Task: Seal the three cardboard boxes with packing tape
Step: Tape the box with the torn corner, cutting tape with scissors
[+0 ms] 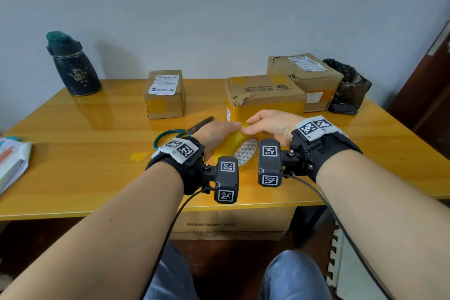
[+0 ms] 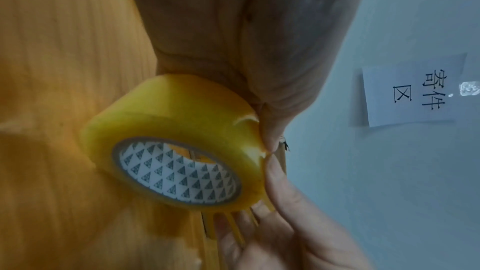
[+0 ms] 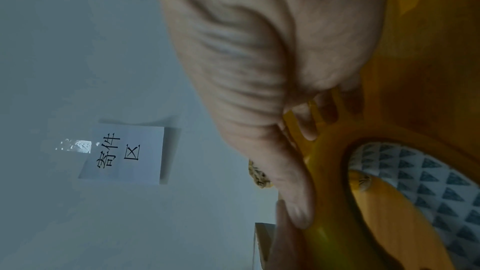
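Observation:
A yellow packing tape roll stands on edge just above the table, between my hands. My left hand grips it from the left, thumb over its top. My right hand pinches the roll's upper right rim, thumb on the near side and fingers behind, where the loose tape end is torn into thin strips. The three cardboard boxes stand behind: a small one at the left, a medium one just past my hands, and a large one at the back right.
Scissors with green handles lie left of my left hand. A scrap of yellow tape sticks to the wooden table. A black bottle stands back left, a black bag back right, papers at the left edge.

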`<action>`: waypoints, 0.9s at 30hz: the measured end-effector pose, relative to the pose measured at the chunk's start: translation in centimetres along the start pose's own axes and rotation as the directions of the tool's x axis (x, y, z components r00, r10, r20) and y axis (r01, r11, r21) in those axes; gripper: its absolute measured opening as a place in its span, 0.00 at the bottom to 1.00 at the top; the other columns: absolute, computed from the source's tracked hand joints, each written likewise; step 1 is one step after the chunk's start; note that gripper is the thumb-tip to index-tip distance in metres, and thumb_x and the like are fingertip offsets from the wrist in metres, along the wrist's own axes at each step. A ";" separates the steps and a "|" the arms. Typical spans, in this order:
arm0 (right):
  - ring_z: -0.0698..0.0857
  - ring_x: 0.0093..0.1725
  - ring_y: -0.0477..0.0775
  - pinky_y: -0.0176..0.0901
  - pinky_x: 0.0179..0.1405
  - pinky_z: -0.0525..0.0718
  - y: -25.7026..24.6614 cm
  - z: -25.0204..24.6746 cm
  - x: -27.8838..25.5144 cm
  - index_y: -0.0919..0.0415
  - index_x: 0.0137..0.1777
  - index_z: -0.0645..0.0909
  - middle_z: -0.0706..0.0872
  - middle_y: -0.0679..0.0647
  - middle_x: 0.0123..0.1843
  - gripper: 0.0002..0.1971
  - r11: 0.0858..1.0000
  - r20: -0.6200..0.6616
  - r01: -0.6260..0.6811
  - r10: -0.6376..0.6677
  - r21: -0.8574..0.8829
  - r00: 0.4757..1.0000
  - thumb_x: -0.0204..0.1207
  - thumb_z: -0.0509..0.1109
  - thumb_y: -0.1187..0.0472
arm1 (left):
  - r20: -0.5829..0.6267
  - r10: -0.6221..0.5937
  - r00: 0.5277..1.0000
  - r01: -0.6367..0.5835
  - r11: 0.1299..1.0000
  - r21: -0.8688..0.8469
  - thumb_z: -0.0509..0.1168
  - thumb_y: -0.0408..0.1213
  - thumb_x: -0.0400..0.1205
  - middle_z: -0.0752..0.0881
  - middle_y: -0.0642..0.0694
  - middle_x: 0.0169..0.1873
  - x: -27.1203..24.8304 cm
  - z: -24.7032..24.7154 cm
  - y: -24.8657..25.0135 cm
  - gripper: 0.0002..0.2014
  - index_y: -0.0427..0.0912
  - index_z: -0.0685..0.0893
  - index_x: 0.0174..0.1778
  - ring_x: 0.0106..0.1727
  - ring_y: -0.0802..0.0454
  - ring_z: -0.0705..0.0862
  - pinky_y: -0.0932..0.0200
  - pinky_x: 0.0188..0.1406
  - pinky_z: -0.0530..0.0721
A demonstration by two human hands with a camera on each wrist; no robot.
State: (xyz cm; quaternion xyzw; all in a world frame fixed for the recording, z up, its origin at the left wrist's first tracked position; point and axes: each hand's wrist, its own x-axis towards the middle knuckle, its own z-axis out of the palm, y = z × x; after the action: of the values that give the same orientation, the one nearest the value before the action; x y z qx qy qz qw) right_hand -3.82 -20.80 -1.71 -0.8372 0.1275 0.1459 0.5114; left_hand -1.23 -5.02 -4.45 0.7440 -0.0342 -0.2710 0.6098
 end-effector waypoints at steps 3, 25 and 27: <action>0.71 0.75 0.60 0.61 0.74 0.70 0.0 0.4 0.1 0.58 0.75 0.72 0.74 0.58 0.75 0.29 0.999 0.125 -0.037 0.033 0.028 0.992 0.74 0.75 0.59 | -0.014 0.015 1.000 -0.014 0.999 0.051 0.66 0.54 0.80 0.84 0.39 0.64 0.2 -0.2 -0.2 0.27 0.42 0.80 0.70 0.65 0.40 0.82 0.40 0.71 0.76; 0.89 0.39 0.53 0.43 0.28 0.87 1.8 -0.3 -0.4 0.63 0.60 0.79 0.87 0.59 0.53 0.11 0.970 0.286 -0.121 0.057 0.210 0.956 0.81 0.64 0.60 | -0.044 0.120 0.992 -0.116 0.990 0.075 0.61 0.48 0.86 0.88 0.34 0.55 1.3 0.3 -0.6 0.19 0.35 0.84 0.60 0.59 0.36 0.86 0.38 0.66 0.80; 0.89 0.50 0.60 0.53 0.46 0.89 1.6 0.0 -0.4 0.65 0.63 0.80 0.87 0.62 0.58 0.17 0.956 0.278 -0.129 0.053 0.265 0.959 0.76 0.69 0.59 | -0.068 0.142 0.988 -0.135 0.986 0.099 0.59 0.48 0.86 0.87 0.32 0.55 1.4 0.4 -0.7 0.19 0.35 0.84 0.59 0.59 0.34 0.85 0.36 0.66 0.80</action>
State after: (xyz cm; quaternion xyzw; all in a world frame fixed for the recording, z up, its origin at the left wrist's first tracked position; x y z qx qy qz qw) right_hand -4.73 -21.43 -2.88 -0.7220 0.1154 0.2617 0.6300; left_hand -0.40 -5.70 -5.60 0.7775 -0.0757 -0.1980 0.5921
